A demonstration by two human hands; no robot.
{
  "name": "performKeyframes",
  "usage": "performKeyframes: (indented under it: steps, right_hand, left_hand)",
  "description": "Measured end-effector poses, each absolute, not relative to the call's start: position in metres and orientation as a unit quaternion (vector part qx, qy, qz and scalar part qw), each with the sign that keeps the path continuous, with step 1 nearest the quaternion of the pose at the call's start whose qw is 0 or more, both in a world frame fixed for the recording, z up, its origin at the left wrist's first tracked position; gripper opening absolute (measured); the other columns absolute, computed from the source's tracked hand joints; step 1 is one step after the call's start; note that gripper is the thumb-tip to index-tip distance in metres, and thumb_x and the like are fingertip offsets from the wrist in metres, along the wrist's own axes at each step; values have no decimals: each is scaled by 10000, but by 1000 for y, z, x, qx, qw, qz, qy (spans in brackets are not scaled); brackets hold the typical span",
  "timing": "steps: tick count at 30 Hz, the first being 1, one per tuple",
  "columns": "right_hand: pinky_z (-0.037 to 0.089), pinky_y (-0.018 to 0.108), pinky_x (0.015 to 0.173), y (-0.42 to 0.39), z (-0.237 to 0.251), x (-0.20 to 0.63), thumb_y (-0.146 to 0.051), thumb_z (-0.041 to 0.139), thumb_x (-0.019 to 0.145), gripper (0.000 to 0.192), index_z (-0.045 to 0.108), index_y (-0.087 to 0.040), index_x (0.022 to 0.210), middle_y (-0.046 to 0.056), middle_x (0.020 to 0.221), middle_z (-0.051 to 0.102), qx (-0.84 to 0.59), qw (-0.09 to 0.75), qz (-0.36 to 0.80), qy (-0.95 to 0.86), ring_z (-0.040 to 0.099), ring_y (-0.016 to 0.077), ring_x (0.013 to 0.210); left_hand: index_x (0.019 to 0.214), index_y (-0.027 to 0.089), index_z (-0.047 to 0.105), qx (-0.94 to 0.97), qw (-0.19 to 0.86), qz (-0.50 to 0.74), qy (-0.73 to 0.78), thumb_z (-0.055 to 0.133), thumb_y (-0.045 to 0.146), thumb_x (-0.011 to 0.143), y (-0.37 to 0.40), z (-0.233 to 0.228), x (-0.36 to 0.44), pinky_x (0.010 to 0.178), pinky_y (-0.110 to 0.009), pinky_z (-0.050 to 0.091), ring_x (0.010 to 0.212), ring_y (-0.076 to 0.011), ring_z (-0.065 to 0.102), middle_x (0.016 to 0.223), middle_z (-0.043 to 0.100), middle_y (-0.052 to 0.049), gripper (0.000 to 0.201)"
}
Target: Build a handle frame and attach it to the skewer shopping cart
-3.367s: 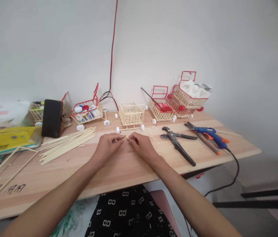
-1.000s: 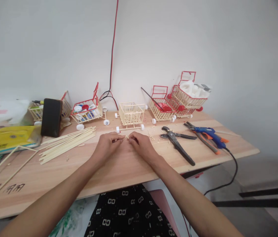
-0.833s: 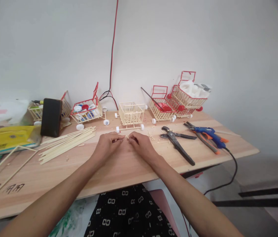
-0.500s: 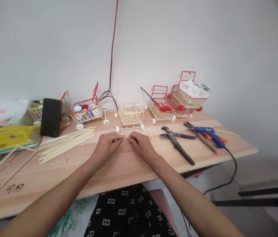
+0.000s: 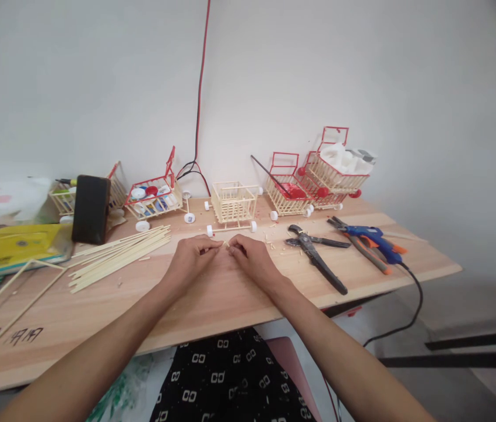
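Fingers [image 5: 210,244] of the left hand [image 5: 190,255] and right hand [image 5: 252,254] pinch pale wood [image 5: 225,244] between them, near the plain wooden cart [image 5: 233,209].

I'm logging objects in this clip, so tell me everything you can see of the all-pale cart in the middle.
The cart is an open-topped box of pale, wood-like sticks, with slatted sides and floor. No handle or red trim shows. White wheels jut out at its sides. It stands upright on the table near the wall. The left hand and right hand are just in front, not holding it.
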State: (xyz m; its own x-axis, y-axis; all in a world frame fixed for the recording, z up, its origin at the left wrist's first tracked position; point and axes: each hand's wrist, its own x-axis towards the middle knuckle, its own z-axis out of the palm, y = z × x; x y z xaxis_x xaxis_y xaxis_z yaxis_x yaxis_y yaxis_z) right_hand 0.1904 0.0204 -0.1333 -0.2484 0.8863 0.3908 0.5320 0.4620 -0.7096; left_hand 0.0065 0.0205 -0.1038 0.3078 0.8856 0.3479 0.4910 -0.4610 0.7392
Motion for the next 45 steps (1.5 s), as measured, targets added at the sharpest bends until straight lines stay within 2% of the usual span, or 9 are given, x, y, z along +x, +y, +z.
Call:
performKeyframes:
  steps: [45]
  right_hand:
    - [372,238,662,21,-135,192,-169,533,846,90,602,-194,792,-17,710,600,-459,404,222,-759,532,135,682]
  left_hand:
    - [881,228,774,783,241,378,431,586,165,828,22,-107,4,681,-275,472,770,-177,671,848,750,-36,205]
